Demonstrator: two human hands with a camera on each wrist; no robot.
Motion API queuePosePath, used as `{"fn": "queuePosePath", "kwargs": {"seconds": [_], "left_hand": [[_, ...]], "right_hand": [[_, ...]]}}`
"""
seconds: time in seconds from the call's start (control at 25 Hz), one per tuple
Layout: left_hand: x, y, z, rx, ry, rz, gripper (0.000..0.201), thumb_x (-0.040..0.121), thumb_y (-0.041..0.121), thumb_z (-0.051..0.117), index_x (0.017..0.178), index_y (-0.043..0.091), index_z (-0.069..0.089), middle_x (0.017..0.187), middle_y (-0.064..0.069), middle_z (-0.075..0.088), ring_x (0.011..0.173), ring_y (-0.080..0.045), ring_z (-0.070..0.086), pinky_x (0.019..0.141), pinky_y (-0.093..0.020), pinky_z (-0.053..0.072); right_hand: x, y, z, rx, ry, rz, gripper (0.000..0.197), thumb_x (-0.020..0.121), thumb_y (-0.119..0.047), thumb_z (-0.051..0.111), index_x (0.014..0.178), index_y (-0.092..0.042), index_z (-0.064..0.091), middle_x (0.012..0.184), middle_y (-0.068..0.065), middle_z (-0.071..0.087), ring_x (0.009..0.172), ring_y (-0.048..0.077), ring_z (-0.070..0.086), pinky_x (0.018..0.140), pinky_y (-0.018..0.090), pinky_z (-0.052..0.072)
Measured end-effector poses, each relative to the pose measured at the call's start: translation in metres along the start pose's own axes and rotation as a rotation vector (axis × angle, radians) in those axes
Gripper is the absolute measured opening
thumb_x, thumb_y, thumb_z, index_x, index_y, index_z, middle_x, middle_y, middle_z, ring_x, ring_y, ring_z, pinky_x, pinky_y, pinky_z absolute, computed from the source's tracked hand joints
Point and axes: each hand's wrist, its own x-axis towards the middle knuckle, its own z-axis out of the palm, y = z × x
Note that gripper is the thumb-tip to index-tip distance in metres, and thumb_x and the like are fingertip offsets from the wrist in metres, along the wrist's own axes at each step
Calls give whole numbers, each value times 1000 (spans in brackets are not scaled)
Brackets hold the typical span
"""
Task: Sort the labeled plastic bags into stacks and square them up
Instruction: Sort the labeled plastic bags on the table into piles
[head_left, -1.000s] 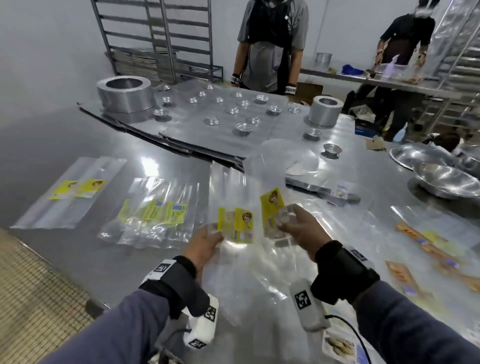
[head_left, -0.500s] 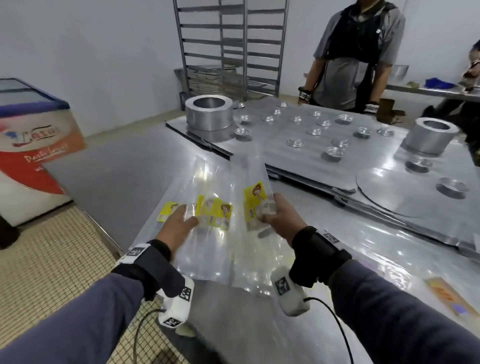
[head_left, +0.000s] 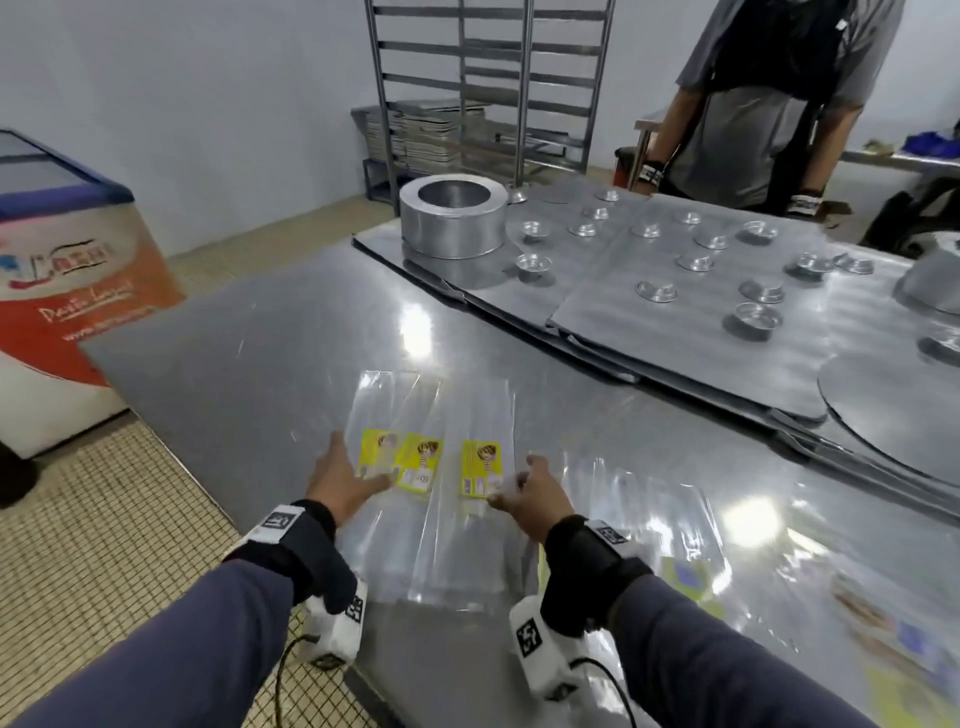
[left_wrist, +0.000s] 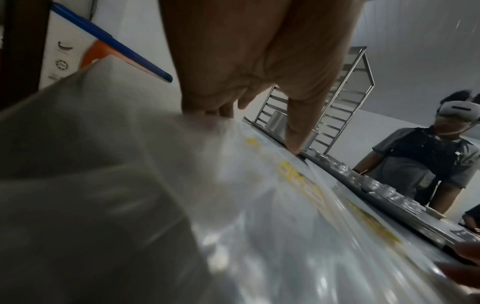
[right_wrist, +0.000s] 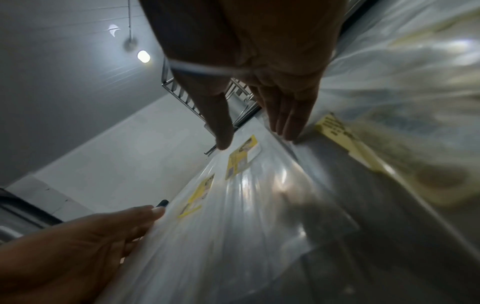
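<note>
**Bags down on steel table, hands flanking the fan — squaring not yet done**

Steel table (head_left: 270, 332): large bare stretch to far left and ahead of the bags; near-left table edge ran diagonally close behind the left wrist, floor below. Metal sheets w/ small tins (head_left: 675, 270) lay well apart on the far side, so room to slide bags fwd/left, less toward the body.

Clear bags w/ yellow labels (head_left: 415, 467): a few, lying flat, fanned, overlapping, long axis running away from the person, labels roughly mid-length. Two labels close together at left, one just apart at right, i.e. not aligned. More loose bags (head_left: 675, 514) spread to the right, touching or overlapping this group.

Left hand (head_left: 337, 483): fingers spread, straight, at the left side of the fan, tips resting on plastic beside the leftmost label.

Right hand (head_left: 530, 493): fingers extended, close together, at right side of the right-hand bag; nothing pinched as far as seen.

Judgement: both hands about equally near; next move likely pushing the long sides inward, left and right together.
</note>
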Motion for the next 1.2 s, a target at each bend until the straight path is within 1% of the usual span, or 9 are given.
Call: {"fn": "queuePosePath", "kwargs": {"seconds": [0.16,0.28,0.36,0.52,0.68,0.92,1.04,1.12,1.2], "left_hand": [[-1,-1,5,396,-123,6,118,45,83,57,146,34,20,154,-16,15,143,-35,6,115,-48,14],[-6,3,1,526,-162,-27,99,69,75,57,148,28,19,156,-20,-6,143,-36,-13,117,-49,4],[-12,8,0,536,-164,-38,89,78,67,54,148,26,19,155,-20,-12,143,-38,-15,117,-50,3],[-26,35,7,468,-112,-2,99,62,86,41,146,36,22,157,-12,3,145,-30,-4,113,-57,8],[-67,84,53,300,-66,211,73,75,65,58,136,27,43,147,3,37,137,-21,31,111,-41,22],[-174,158,173,168,-381,498,75,66,55,49,135,25,44,140,3,46,129,-17,42,108,-34,31],[-234,197,245,162,-553,596,72,73,57,54,135,23,44,141,3,46,130,-15,42,109,-30,30],[-271,226,290,190,-635,648,92,58,71,44,136,22,44,140,3,46,130,-15,42,109,-30,30],[-300,250,329,227,-691,664,99,51,72,38,137,23,43,141,3,46,130,-15,42,108,-28,30]], "right_hand": [[11,-5,12,-12,-43,9,69,78,-11,72,132,-1,30,119,18,59,107,30,58,80,37,48],[10,-12,21,0,-107,-11,72,79,-8,72,135,1,27,112,18,55,100,29,56,81,40,47],[5,-10,13,9,-107,-8,76,80,-7,71,139,-1,24,124,19,51,113,30,52,91,43,46],[-22,11,-37,21,-38,15,73,82,-10,69,142,-6,26,142,15,40,122,30,49,94,37,46],[-74,42,-104,-163,56,-25,64,84,-19,68,138,-9,34,138,8,46,120,24,50,96,29,41],[-191,123,-208,-363,161,-13,60,86,-24,65,138,-12,37,143,3,41,129,17,42,97,18,32],[-260,183,-269,-432,233,80,61,86,-28,65,139,-16,37,144,1,39,132,17,37,102,21,30],[-308,222,-308,-443,282,160,61,87,-30,64,139,-18,36,144,0,38,133,17,35,103,23,29],[-347,256,-342,-444,326,242,60,88,-30,63,140,-18,35,145,0,36,133,17,35,103,22,29]]}}
